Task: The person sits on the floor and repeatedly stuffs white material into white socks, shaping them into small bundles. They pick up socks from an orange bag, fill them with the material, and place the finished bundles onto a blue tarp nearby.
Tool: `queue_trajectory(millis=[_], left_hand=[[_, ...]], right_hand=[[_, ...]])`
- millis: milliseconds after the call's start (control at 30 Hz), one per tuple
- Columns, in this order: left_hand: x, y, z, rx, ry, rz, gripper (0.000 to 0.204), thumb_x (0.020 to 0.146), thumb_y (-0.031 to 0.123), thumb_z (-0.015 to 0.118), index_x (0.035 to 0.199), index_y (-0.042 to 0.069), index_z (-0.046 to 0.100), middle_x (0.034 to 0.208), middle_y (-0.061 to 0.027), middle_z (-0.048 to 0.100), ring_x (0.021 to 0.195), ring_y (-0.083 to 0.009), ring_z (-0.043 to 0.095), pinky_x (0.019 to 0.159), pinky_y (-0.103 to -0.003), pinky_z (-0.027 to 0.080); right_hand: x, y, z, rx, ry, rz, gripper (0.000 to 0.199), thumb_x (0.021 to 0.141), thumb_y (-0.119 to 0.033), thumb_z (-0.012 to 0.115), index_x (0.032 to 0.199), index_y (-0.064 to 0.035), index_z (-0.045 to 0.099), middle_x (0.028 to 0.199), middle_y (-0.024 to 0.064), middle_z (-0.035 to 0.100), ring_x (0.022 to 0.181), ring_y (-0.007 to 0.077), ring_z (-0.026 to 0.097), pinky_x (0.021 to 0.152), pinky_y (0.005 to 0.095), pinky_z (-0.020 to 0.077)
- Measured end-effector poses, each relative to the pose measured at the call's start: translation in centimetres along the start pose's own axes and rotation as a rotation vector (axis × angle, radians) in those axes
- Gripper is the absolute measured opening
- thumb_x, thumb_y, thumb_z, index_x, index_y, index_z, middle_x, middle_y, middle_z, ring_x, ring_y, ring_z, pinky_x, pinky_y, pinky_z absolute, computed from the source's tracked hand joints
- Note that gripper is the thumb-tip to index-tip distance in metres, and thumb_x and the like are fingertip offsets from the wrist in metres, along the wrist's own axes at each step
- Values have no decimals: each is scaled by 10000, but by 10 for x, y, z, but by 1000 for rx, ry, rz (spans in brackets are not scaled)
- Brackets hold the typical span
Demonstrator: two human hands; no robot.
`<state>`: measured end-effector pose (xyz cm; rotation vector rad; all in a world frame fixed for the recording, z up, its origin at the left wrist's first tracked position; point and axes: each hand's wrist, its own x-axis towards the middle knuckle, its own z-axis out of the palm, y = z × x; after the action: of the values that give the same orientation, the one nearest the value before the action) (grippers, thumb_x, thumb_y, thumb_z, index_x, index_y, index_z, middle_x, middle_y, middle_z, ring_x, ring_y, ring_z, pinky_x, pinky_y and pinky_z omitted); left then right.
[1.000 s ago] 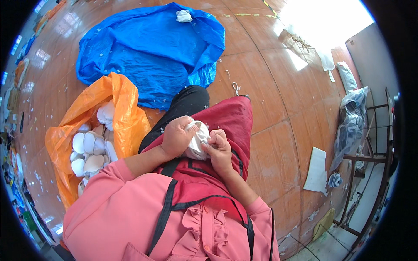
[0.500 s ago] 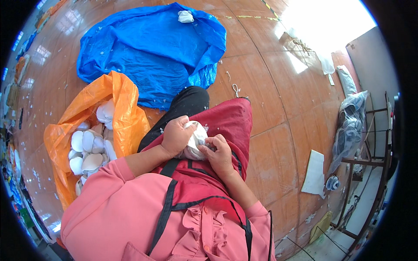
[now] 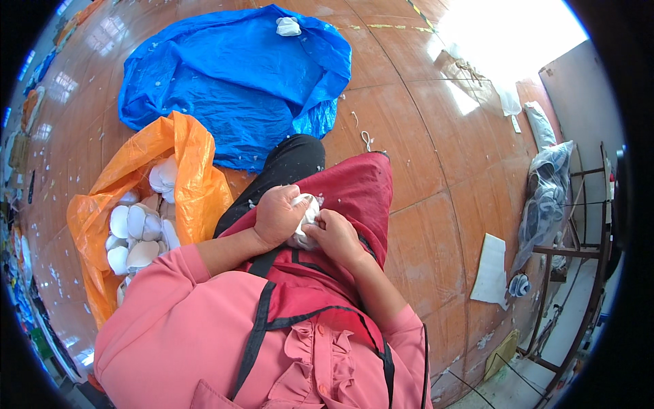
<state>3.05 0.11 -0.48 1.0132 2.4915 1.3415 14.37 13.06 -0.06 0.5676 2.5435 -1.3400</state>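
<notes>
Over my lap, a white soft bundle [image 3: 310, 206] is held between both hands; it resembles the cup-shaped pads nearby, though my fingers cover much of it. My left hand [image 3: 276, 217] is closed round its left side, thumb on top. From the right, my right hand [image 3: 338, 237] pinches its edge with curled fingers. Beneath them spreads a dark red apron [image 3: 354, 187]. To my left an orange plastic bag [image 3: 197, 153] gapes open, with several white and beige cup-shaped pads [image 3: 139, 221] piled inside.
A blue plastic sheet or sack [image 3: 225, 75] lies ahead on the tiled floor, with a white bundle [image 3: 288, 26] on its far edge. At right are a white flat sheet [image 3: 489, 269], a clear plastic bag [image 3: 547, 191] and a metal rack [image 3: 572, 252]. Lint dots the floor.
My right hand has shifted slightly up and left over the white bundle, its fingers more curled and covering more of it. My left hand keeps its hold.
</notes>
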Motion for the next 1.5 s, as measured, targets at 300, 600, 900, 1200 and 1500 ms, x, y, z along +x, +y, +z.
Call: queue_trajectory(millis=[300, 600, 900, 1200, 1500], left_hand=[[-1, -3, 0, -18, -111, 7, 279, 825, 187, 681, 651, 17, 544, 679, -211, 569, 658, -384, 582, 590, -471, 433], [0, -13, 4, -206, -168, -146, 221, 848, 185, 670, 742, 1, 607, 719, -210, 597, 650, -327, 614, 586, -414, 440], [4, -19, 3, -78, -195, -106, 257, 836, 187, 665, 692, 0, 564, 676, -214, 564, 593, -322, 582, 570, -407, 427], [2, -30, 3, -364, -127, -434, 239, 838, 131, 686, 670, 10, 565, 620, -107, 586, 590, -174, 597, 559, -355, 458], [0, -41, 12, -867, -158, -778, 152, 867, 67, 654, 734, 48, 584, 730, -35, 622, 642, -100, 576, 577, -277, 454]], right_hand=[[-1, -1, -5, -146, -120, -22, 503, 918, -499, 587, 885, -4, 669, 843, 231, 675, 787, 404, 655, 699, 488, 479], [1, 16, 18, 122, -86, -50, 429, 924, -395, 626, 780, 5, 680, 691, 187, 653, 606, 305, 643, 602, 419, 491], [-3, 28, 35, 558, -31, -111, 282, 910, -227, 652, 756, 9, 656, 600, 97, 573, 547, 135, 555, 536, 324, 446], [2, 21, 28, 130, 143, -434, 313, 872, -190, 649, 644, 0, 551, 650, 196, 529, 584, 356, 567, 542, 427, 439], [-3, 30, 26, 158, 138, -458, 321, 897, -199, 634, 653, -11, 542, 657, 181, 518, 594, 350, 559, 554, 424, 436]])
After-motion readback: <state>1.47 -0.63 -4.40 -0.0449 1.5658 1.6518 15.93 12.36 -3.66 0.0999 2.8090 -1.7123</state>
